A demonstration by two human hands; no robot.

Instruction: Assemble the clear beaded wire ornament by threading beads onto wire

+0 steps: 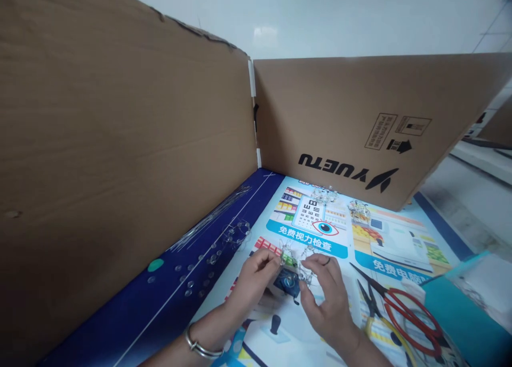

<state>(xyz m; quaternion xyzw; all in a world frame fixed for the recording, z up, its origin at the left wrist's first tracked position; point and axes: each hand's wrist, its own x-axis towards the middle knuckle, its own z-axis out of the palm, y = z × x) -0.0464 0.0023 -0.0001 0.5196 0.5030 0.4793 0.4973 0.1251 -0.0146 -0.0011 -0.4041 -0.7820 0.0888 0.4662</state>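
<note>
A piece of thin wire with clear beads point(288, 255) stands up between my two hands above the printed mat. My left hand point(258, 276), with a silver bangle at the wrist, pinches its left side between thumb and forefinger. On the right side, my right hand point(326, 300) has thumb and fingers closed around the beaded wire, a ring on one finger. The fine wire strands are too thin to follow one by one. Below the fingers lies a small dark blue item point(287, 282), partly hidden by them.
Red-handled scissors point(412, 313) and yellow-handled pliers point(372, 303) lie to the right, beside a teal box point(460, 308). Loose clear beads point(190, 287), a green disc point(156, 264) and straight wires point(212, 217) lie left. More beaded wire pieces point(325, 196) rest near the cardboard wall point(340, 105).
</note>
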